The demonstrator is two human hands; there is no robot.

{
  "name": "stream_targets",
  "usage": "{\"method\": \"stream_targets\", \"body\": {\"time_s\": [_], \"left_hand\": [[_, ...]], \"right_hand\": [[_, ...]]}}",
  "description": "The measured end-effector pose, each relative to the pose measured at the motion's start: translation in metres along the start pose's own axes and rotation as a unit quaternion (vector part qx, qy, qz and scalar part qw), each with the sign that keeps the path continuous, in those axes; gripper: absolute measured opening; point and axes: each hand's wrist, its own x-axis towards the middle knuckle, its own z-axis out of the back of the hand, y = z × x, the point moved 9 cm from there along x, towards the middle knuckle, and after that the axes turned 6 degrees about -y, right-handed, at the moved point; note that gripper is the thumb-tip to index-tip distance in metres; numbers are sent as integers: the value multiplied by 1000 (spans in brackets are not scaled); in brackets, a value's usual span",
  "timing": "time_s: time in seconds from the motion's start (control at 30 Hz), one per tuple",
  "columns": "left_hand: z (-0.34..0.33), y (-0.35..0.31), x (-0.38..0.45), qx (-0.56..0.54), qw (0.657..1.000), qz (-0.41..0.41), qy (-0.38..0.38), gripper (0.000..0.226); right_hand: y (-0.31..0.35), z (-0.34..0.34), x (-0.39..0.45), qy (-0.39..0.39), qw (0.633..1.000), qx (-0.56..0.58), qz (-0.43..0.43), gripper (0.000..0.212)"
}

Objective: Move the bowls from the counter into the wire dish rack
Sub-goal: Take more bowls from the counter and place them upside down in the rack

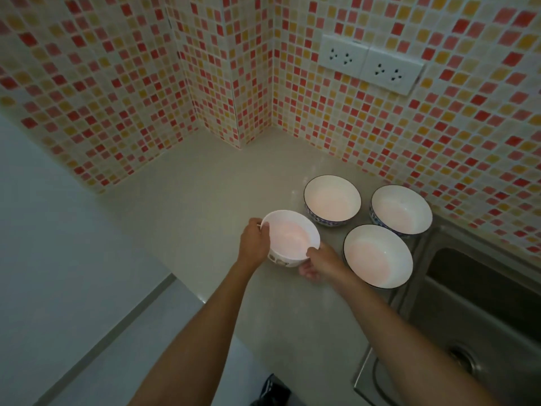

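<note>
Bowls: four, glazed ceramic by the look, glossy white inside; the held bowl (289,237) has a printed outer wall.
Counter (190,206): smooth pale stone-like top, faint sheen.
Wall (380,121): small mosaic tiles, red, orange and cream, slightly glossy.
Sink (474,312): brushed metal, dull shine.
Sockets (370,64): smooth white plastic.
</note>
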Motion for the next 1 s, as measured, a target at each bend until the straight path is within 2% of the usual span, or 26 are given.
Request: {"method": "stream_targets", "body": {"time_s": [0.1,0.27,0.4,0.47,0.53,0.6,0.83,1.0], "left_hand": [[3,-18,-12,-40,999,-2,19,39],[-7,-67,-39,-67,995,-69,14,40],[-34,-107,-69,-79,992,-98,30,40],[-57,-130,-93,-83,988,-117,56,38],[-85,-148,-121,-99,982,-130,94,37],[-115,-161,-150,-122,975,-131,129,36],[-221,-177,-248,-80,959,-125,242,41],[-280,-178,-308,-48,938,-199,278,35]], "right_hand": [[8,12,-18,13,998,48,23,26],[7,72,-43,-46,995,74,57,20],[-13,125,-65,-64,990,122,30,32],[-35,146,-77,-18,971,237,-1,43],[-61,167,-91,27,926,374,-30,50],[-92,192,-104,33,895,443,-46,52],[-207,271,-150,-29,866,493,-79,39],[-293,312,-174,-83,842,521,-110,43]]}}
